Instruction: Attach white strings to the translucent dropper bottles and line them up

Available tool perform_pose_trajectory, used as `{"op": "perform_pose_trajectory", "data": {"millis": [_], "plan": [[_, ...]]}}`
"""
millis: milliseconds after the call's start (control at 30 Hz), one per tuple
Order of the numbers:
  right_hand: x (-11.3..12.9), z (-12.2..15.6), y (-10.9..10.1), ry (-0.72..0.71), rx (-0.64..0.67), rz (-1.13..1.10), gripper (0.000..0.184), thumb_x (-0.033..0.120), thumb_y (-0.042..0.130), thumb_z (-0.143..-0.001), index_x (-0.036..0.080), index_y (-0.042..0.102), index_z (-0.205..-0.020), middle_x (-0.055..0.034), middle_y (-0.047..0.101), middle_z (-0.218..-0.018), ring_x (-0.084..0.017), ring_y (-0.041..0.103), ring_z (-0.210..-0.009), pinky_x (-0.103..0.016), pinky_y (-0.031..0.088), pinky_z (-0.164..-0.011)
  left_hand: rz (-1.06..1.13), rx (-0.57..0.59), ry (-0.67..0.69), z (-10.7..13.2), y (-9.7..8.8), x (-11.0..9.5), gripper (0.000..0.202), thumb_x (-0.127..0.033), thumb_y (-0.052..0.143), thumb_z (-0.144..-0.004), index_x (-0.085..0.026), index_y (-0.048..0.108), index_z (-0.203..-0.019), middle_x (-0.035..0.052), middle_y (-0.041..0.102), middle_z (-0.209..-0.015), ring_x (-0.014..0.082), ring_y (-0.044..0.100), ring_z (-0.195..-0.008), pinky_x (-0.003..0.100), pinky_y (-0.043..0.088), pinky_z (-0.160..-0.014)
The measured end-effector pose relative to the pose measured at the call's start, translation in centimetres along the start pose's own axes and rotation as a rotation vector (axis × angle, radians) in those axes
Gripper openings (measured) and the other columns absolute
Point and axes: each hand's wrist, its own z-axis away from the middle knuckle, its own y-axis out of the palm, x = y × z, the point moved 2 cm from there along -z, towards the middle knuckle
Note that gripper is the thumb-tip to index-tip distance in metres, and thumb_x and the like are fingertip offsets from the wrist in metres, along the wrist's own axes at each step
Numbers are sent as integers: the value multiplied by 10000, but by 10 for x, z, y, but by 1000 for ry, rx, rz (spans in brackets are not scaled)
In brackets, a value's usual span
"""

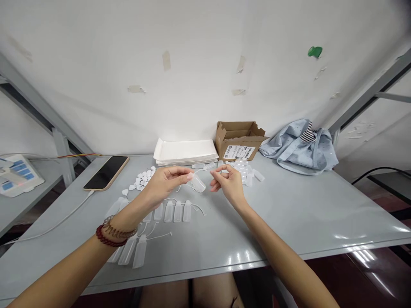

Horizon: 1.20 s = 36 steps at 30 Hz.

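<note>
My left hand (167, 183) is raised over the grey table (289, 214), its fingers pinched on a small translucent plastic bottle (198, 183) that hangs tilted from its top. My right hand (227, 182) is a short way to the right of the bottle, fingers curled in a pinch on something small I cannot make out. Below the hands lies a row of similar capped bottles (173, 211), and more bottles (133, 251) lie near the front edge. A heap of small white caps (143, 179) sits to the left.
A phone (106, 172) on a white cable lies at the left. A stack of white trays (186, 152), an open cardboard box (239, 139) and a blue cloth bag (300, 147) stand along the wall. Loose bottles (247, 172) lie before the box.
</note>
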Motion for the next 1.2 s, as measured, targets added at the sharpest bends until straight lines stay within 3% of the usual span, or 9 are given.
{"op": "perform_pose_trajectory", "data": {"millis": [67, 133, 233, 300, 400, 467, 867, 1067, 1200], "plan": [[2, -4, -8, -54, -65, 41, 189, 316, 609, -755, 207, 471, -827, 42, 630, -488, -144, 587, -368, -223, 453, -369, 24, -6, -7, 1, -1, 0, 292, -416, 707, -710, -202, 714, -907, 52, 725, -935, 221, 640, -906, 348, 507, -825], [6, -6, -13, -121, -43, 57, 256, 238, 616, -729, 216, 479, -944, -10, 714, -718, -172, 686, -612, -257, 527, -514, 49, 3, -10, 2, -1, -1, 279, -404, 706, -717, -199, 711, -905, 51, 719, -947, 217, 633, -922, 343, 498, -840], [14, -4, -11, -155, 175, 118, 327, 195, 648, -707, 215, 549, -1018, -61, 695, -1033, -198, 649, -991, -328, 521, -803, 67, 8, 7, 4, 2, -2, 251, -384, 699, -734, -199, 707, -903, 43, 713, -952, 203, 628, -930, 324, 490, -847], [18, 1, -6, -96, 379, 153, 178, 288, 614, -782, 183, 635, -925, -69, 713, -951, -205, 663, -939, -362, 502, -839, 59, -17, 30, 5, 4, -3, 252, -377, 698, -735, -196, 704, -911, 42, 710, -954, 201, 627, -930, 318, 487, -846], [22, 11, 1, -4, 626, 58, 319, 422, 518, -867, 150, 685, -882, -75, 721, -846, -194, 689, -786, -367, 513, -794, 21, -60, 55, 5, 8, -4, 264, -383, 688, -740, -192, 700, -922, 45, 710, -961, 212, 625, -943, 326, 484, -856], [23, 15, 4, 6, 689, -20, 323, 426, 528, -868, 157, 681, -962, -71, 718, -878, -181, 693, -752, -352, 515, -778, 7, -67, 69, 4, 11, -6, 266, -389, 680, -746, -192, 699, -922, 44, 713, -959, 216, 626, -947, 330, 485, -860], [26, 12, 0, -29, 583, -172, 221, 324, 663, -787, 146, 675, -918, -38, 705, -769, -152, 693, -665, -234, 498, -600, -76, -163, 218, 3, 29, -27, 212, -322, 661, -771, -177, 669, -925, 31, 695, -913, 173, 635, -888, 297, 513, -831], [26, 11, -3, -54, 574, -204, 206, 319, 664, -787, 146, 677, -897, -32, 703, -755, -143, 689, -649, -224, 503, -575, -259, -165, 280, 9, 34, -38, 251, -309, 591, -818, -191, 661, -1028, 34, 695, -971, 178, 631, -917, 310, 503, -837], [26, 11, -3, -56, 551, -223, 215, 331, 672, -777, 146, 673, -887, -26, 704, -738, -138, 684, -652, -226, 505, -589, -526, -112, 386, 15, 38, -40, 392, -350, 593, -807, -185, 577, -1163, 53, 653, -1055, 201, 605, -926, 335, 504, -795]]}}
